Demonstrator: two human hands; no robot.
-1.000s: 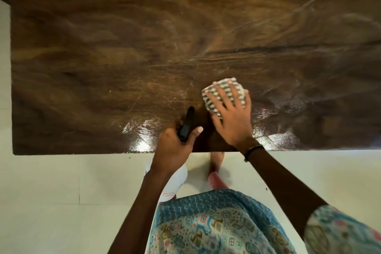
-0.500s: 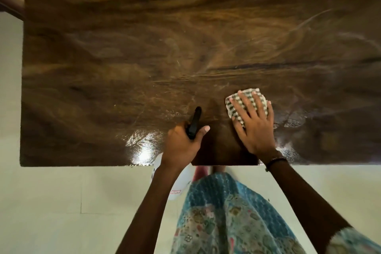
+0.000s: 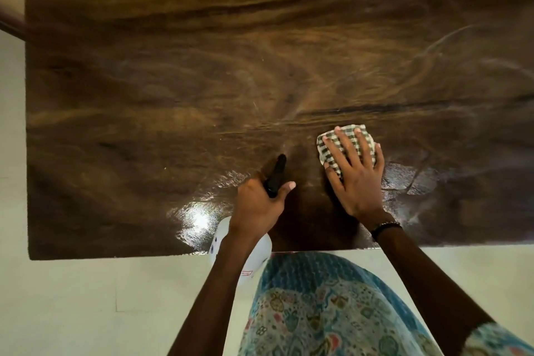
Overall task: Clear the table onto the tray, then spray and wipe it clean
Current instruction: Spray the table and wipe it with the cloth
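Observation:
A dark wooden table fills the upper part of the head view, with wet shiny streaks near its front edge. My right hand lies flat with spread fingers on a folded checked cloth, pressing it onto the tabletop near the front middle. My left hand grips a white spray bottle by its black nozzle head, which points away over the table. The bottle's body hangs below my hand at the table's front edge, partly hidden by my wrist.
Pale floor tiles lie in front of and left of the table. My patterned blue dress is at the bottom middle. A dark rail crosses the far left corner. No tray is in view.
My right hand has slid the cloth to the right along the table near its front edge. My left hand keeps the spray bottle in the same place.

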